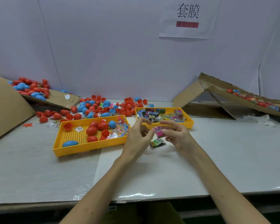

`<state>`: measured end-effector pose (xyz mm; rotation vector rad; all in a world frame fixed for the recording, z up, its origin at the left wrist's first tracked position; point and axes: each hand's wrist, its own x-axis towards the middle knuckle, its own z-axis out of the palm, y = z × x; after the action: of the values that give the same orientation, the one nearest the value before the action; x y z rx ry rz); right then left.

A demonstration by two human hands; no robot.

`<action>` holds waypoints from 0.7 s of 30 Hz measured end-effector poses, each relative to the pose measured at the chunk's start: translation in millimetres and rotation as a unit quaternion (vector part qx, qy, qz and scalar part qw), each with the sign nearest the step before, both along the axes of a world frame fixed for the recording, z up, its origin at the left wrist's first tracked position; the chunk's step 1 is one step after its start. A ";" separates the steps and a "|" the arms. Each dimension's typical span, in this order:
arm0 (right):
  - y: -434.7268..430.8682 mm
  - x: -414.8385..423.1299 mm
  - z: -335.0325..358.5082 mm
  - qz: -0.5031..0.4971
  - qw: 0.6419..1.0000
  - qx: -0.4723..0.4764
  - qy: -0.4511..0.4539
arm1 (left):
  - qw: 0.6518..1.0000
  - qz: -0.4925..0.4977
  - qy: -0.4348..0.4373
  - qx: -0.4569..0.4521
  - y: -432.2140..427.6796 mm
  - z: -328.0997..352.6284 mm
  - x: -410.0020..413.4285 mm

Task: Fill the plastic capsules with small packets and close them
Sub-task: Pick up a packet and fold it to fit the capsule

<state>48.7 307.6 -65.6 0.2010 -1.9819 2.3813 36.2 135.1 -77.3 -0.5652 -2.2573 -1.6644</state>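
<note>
From where I stand, both hands meet just in front of the two yellow trays, above the bench [217, 159]. The left hand [138, 136] and the right hand [176, 135] each pinch one side of a pink packet [159, 131], thumb tips against it and the other fingers arched loosely above. A green packet [158, 141] lies on the bench right below them. No capsule is in either hand.

The perforated tray [87, 147] to the left holds closed red capsules [91, 131], a blue one and an open red half [68, 126]. The packet tray [191, 122] behind the hands is heaped with small packets [160, 115]. More loose capsules [103, 107] are scattered further back by the wall.

The step in hand looks like readying the packet for a capsule. To do it well, I would say:

- Press the packet flat or fold it small, so no corner sticks past the rim of the half shell.
- Pass it into one hand alone, probably the right, which frees the left to fetch the open half from the nearby tray.
- Seat the packet deep before the other half goes on, since film caught in the seam would likely stop it from snapping shut.
</note>
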 end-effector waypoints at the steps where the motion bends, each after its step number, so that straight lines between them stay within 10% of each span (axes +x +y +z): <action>1: 0.5 -0.2 0.5 -0.005 1.000 -0.004 0.000 | 0.999 0.023 0.034 -0.013 -1.0 0.0 -0.2; 8: 2.8 -0.2 0.1 -0.008 1.000 0.017 -0.005 | 0.924 0.291 0.199 -0.148 -17.1 4.5 -9.8; 16: 4.3 -1.0 -0.8 0.005 0.999 0.029 -0.022 | 0.882 0.308 -0.093 -0.344 -40.5 4.1 -29.8; 21: 5.2 -1.0 -0.9 0.003 0.999 0.032 -0.027 | 0.870 0.317 -0.090 -0.367 -39.9 1.7 -33.2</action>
<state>47.8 312.8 -66.5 0.1470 -2.0844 2.3541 3.0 95.2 -75.6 0.2213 -2.7559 -0.5359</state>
